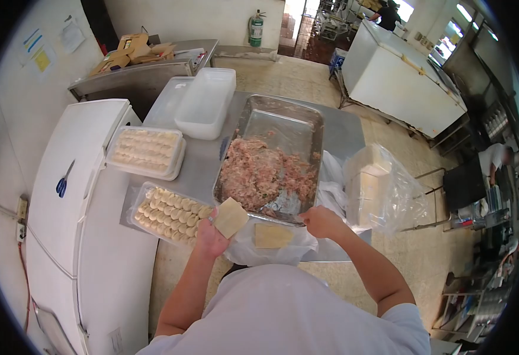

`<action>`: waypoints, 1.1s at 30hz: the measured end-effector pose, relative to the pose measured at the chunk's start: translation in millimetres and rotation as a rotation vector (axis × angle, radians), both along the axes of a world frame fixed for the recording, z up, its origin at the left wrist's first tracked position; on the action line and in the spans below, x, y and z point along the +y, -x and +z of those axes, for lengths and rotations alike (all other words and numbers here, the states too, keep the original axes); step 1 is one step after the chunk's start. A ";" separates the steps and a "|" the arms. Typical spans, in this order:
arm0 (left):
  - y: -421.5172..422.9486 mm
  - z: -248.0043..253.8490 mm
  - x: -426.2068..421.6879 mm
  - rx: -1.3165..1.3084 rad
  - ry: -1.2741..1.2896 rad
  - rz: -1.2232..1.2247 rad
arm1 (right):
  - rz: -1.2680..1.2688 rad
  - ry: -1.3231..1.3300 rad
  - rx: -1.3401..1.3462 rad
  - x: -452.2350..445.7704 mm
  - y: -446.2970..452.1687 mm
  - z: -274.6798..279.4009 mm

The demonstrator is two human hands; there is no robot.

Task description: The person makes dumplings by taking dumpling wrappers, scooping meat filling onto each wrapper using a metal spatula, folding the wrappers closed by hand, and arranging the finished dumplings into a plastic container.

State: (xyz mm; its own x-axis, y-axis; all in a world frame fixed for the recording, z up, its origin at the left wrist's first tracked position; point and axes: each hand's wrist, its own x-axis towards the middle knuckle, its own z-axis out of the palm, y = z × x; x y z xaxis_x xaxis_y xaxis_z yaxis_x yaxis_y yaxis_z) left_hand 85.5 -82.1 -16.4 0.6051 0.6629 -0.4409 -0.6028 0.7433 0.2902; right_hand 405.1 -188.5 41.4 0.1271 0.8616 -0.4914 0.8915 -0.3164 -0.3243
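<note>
On my left palm, my left hand (212, 236), lies a square dough wrapper (231, 218). My right hand (321, 222) is closed on the handle of a utensil whose blade reaches into the near edge of a metal tray (317, 130) holding ground meat (253, 171). More wrappers (273, 236) sit on white plastic just below the tray. Left of my left hand, a plastic container (138, 222) holds rows of folded dumplings (173, 213).
A lidded container of dumplings (145, 151) and clear tubs (206, 103) stand at the table's left. Stacked wrappers in plastic (369, 183) are at the right. Scissors (64, 180) lie on a white freezer (82, 136). Another person (388, 16) is far back.
</note>
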 end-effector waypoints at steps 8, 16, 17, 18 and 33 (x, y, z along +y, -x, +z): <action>8.7 -2.8 -2.3 -0.017 0.000 0.025 | 0.052 -0.076 -0.062 5.8 22.5 -0.3; 8.7 8.2 -6.3 0.026 0.011 0.035 | 0.212 -0.090 -0.063 19.9 32.2 -7.0; 9.7 4.3 -6.1 0.031 0.012 0.046 | 0.184 -0.134 0.003 19.5 29.3 -10.8; 11.1 -2.8 -5.2 0.036 0.013 0.056 | 0.156 -0.178 0.068 18.8 25.5 -18.2; -52.8 -0.4 12.3 0.044 0.028 0.059 | -0.137 -0.434 0.636 -15.4 46.3 -8.2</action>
